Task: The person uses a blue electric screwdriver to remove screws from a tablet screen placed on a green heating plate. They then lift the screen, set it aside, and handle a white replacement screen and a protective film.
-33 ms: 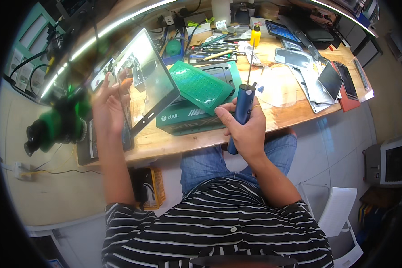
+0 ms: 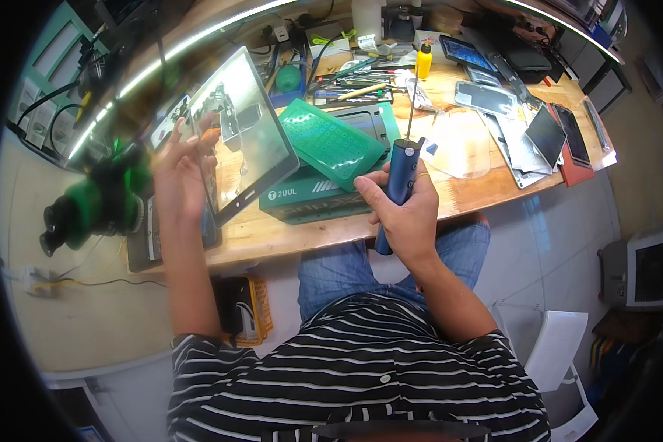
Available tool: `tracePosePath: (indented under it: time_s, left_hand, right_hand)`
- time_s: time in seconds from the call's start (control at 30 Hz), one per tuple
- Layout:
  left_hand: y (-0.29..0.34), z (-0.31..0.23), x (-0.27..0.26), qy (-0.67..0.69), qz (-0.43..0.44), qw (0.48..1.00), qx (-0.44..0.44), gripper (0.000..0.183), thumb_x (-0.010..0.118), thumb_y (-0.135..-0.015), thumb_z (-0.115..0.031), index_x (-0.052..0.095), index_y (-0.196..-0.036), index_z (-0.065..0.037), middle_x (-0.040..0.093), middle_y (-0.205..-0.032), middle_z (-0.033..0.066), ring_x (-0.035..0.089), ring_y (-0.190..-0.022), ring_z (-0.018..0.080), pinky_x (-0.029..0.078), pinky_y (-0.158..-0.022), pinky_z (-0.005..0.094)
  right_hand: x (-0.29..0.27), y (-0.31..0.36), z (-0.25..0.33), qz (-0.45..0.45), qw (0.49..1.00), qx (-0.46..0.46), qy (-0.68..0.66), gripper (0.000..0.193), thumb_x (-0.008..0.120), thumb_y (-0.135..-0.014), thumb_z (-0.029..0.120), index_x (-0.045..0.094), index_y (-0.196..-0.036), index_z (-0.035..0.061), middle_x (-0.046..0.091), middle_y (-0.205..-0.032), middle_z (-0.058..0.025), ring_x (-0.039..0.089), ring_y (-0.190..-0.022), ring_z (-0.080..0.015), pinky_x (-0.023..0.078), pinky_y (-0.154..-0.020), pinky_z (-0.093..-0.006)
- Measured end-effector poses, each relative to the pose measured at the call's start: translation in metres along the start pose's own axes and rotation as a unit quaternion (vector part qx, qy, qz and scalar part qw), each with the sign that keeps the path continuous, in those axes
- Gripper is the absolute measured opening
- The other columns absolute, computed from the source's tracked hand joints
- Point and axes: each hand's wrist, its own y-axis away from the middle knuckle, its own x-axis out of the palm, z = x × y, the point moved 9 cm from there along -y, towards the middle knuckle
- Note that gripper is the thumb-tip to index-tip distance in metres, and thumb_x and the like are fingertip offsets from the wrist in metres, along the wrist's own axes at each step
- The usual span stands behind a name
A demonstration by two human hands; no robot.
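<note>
My left hand (image 2: 180, 166) grips the left edge of a tablet-like panel (image 2: 261, 140) with a dark frame. The panel is held tilted up over the bench, and its glossy face mirrors the fingers and some bench items. Part of my grip is hidden at that edge. My right hand (image 2: 409, 214) is wrapped around a blue cordless rotary tool (image 2: 401, 177) with side buttons. Its long thin metal shaft points up and away from me. Between my hands, a green perforated mat (image 2: 331, 144) lies on a green box (image 2: 309, 197).
A yellow bottle (image 2: 424, 62) stands behind small hand tools (image 2: 353, 90). Phones and screen parts (image 2: 519, 136) pile up at the right of the wooden bench (image 2: 302, 234). A green-and-black microscope-like device (image 2: 96, 199) stands at the left. A dark flat device (image 2: 144, 243) lies below my left hand.
</note>
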Motion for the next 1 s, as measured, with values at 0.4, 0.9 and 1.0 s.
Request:
tracePosePath:
  time_s: [0.4, 0.9, 1.0]
  left_hand:
    - [-0.039, -0.028, 0.062, -0.157, 0.160, 0.974, 0.009, 0.070, 0.064, -0.097, -0.011, 0.024, -0.152, 0.006, 0.067, -0.111, 0.0211, 0.070, -0.080, 0.0153, 0.060, -0.061, 0.0204]
    - [-0.064, -0.046, 0.125, -0.304, 0.330, 0.893, 0.027, 0.071, 0.070, -0.091, -0.021, 0.036, -0.150, -0.001, 0.064, -0.085, 0.0047, 0.061, -0.066, 0.0072, 0.052, -0.050, 0.0185]
    - [-0.071, -0.019, 0.152, -0.340, 0.373, 0.863, -0.003, 0.064, 0.069, -0.093, -0.020, 0.041, -0.147, -0.002, 0.066, -0.083, 0.0040, 0.062, -0.064, 0.0071, 0.049, -0.052, 0.0205]
  right_hand:
    - [0.010, -0.014, 0.017, 0.072, 0.995, 0.046, -0.056, 0.030, 0.071, -0.084, 0.001, 0.054, -0.109, -0.0001, 0.059, -0.076, -0.0057, 0.055, -0.051, -0.0098, 0.045, -0.046, -0.0232]
    - [-0.002, -0.122, 0.077, 0.132, 0.961, -0.038, 0.240, 0.042, 0.079, -0.083, 0.027, 0.059, -0.104, -0.0040, 0.064, -0.073, -0.0087, 0.052, -0.044, -0.0096, 0.041, -0.041, -0.0232]
    - [-0.030, -0.127, 0.081, 0.056, 0.990, -0.013, 0.126, 0.041, 0.074, -0.090, 0.034, 0.061, -0.102, -0.0024, 0.064, -0.074, -0.0081, 0.052, -0.042, -0.0084, 0.041, -0.038, -0.0217]
